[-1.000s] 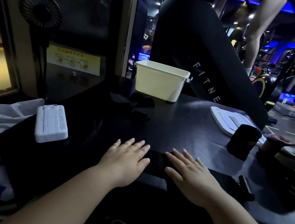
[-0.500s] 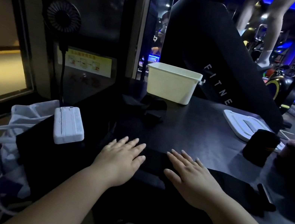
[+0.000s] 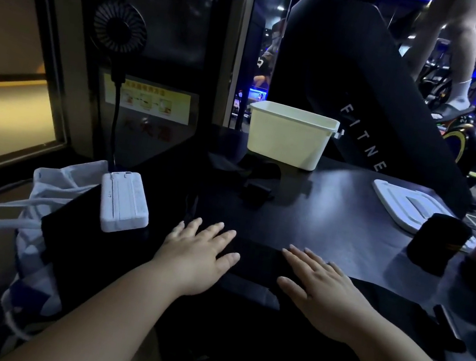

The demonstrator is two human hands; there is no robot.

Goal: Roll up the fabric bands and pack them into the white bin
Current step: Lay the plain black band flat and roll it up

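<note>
A black fabric band (image 3: 257, 263) lies flat along the near edge of the bench (image 3: 335, 216). The left hand (image 3: 197, 259) and right hand (image 3: 321, 293) both press on it, palms down, fingers straight, gripping nothing. The white bin (image 3: 288, 138) stands at the far edge, with loose dark bands (image 3: 255, 180) just in front of it. A rolled black band (image 3: 435, 244) stands upright toward the right edge, beside a white lid (image 3: 402, 199). Off the left edge, a white power bank (image 3: 124, 205) rests by a cloth bag (image 3: 46, 197).
</note>
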